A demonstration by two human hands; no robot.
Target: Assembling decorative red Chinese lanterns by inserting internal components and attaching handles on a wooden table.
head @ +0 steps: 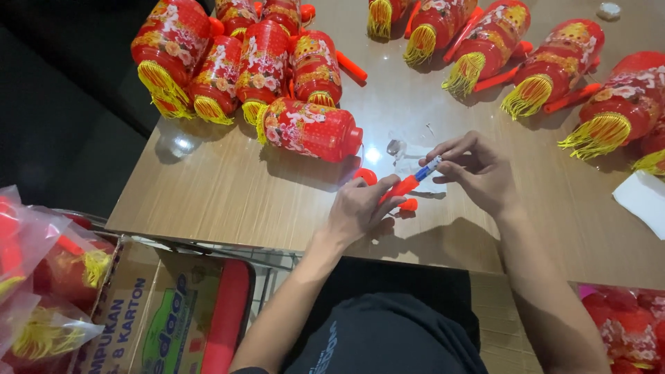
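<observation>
My left hand (pixel 360 208) grips an orange plastic handle stick (pixel 400 188) just above the wooden table (pixel 228 194). My right hand (pixel 474 170) pinches a small blue and white battery (pixel 427 168) at the stick's upper end. A small orange cap (pixel 408 205) lies on the table under the stick. A red lantern with yellow fringe (pixel 309 129) lies on its side just left of my hands.
Several red lanterns with yellow tassels lie in a group (pixel 228 62) at the far left and a row (pixel 547 69) across the far right. A white paper (pixel 641 197) sits at the right edge. A cardboard box (pixel 149 318) and bagged lanterns (pixel 41 277) stand lower left.
</observation>
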